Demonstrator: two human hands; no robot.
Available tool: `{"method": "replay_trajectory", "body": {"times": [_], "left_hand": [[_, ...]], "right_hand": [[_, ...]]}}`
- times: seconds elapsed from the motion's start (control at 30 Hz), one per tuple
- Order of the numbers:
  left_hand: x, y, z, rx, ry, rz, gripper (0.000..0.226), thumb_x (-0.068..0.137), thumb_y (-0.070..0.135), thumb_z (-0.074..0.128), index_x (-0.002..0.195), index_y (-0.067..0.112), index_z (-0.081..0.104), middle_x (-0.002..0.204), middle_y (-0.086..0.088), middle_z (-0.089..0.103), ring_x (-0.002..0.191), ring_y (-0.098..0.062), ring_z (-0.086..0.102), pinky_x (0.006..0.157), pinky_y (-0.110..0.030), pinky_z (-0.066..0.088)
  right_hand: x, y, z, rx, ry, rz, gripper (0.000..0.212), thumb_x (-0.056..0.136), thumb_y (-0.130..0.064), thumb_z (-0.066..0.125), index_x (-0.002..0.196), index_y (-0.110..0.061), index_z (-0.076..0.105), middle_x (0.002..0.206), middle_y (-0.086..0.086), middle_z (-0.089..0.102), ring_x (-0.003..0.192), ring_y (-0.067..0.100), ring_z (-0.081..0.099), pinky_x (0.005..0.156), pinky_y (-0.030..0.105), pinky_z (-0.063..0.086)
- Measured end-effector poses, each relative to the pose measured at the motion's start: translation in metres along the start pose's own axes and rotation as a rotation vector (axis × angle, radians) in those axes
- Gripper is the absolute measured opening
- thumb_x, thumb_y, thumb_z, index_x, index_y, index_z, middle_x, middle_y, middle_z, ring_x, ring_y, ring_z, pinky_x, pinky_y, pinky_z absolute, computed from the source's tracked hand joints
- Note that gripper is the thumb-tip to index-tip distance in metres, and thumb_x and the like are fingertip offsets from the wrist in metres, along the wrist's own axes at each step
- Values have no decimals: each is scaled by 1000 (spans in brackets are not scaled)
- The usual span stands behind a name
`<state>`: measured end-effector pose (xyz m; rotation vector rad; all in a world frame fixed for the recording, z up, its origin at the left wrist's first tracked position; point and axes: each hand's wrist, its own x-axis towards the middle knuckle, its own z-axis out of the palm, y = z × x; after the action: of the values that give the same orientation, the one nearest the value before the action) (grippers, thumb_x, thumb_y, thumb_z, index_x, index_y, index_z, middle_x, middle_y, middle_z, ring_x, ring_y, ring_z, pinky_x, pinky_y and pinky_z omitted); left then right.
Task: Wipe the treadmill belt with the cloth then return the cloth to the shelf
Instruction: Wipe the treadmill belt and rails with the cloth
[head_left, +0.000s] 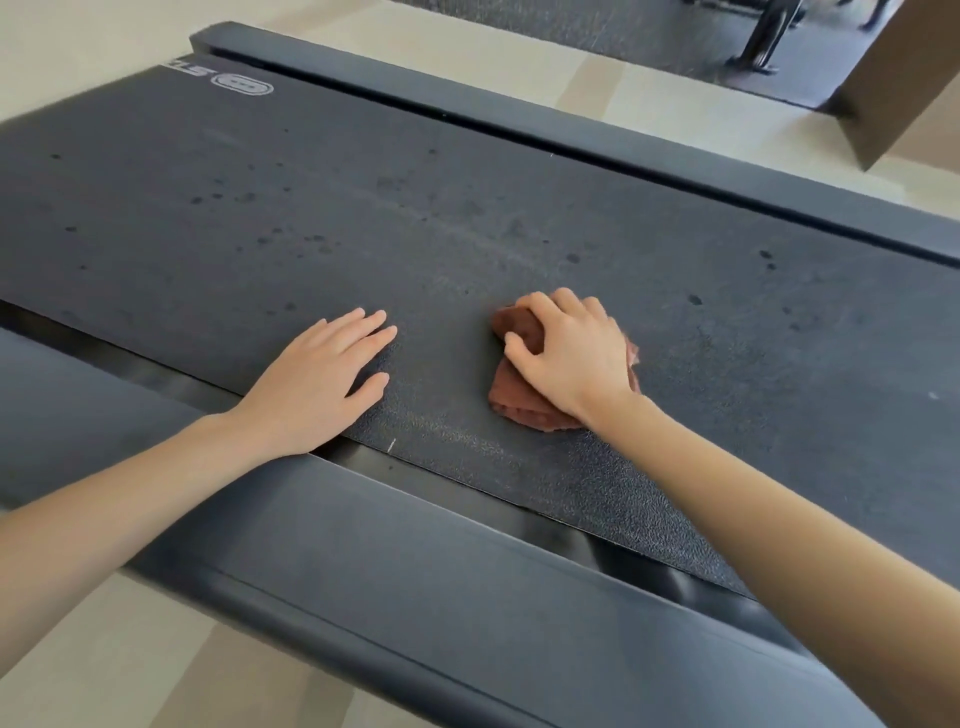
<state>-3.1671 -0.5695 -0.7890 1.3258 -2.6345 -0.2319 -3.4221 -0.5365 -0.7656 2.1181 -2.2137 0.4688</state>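
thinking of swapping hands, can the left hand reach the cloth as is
Probably yes. The left hand lies flat on the belt with only bare belt between it and the cloth, though the right hand covers most of it.

A pale beige floor (649, 98) with faint plank-like bands of tone runs across the far side and shows again at the near left. Far right, a dark speckled mat (613, 31) lies on it, bearing a black equipment stand (763, 44). A brown panel (906, 78) rises at the far right edge. The light is soft and even.
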Motion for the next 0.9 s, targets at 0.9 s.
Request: {"method": "replay_trajectory", "body": {"times": [0.9], "left_hand": [[-1, 0, 0, -8, 21, 12, 52, 95, 28, 47, 143, 14, 35, 153, 1, 27, 143, -17, 19, 117, -37, 14]], "right_hand": [[-43, 30, -21, 95, -98, -249, 47, 84, -53, 58, 127, -34, 55, 125, -9, 57, 117, 22, 48, 100, 39, 36]]}}
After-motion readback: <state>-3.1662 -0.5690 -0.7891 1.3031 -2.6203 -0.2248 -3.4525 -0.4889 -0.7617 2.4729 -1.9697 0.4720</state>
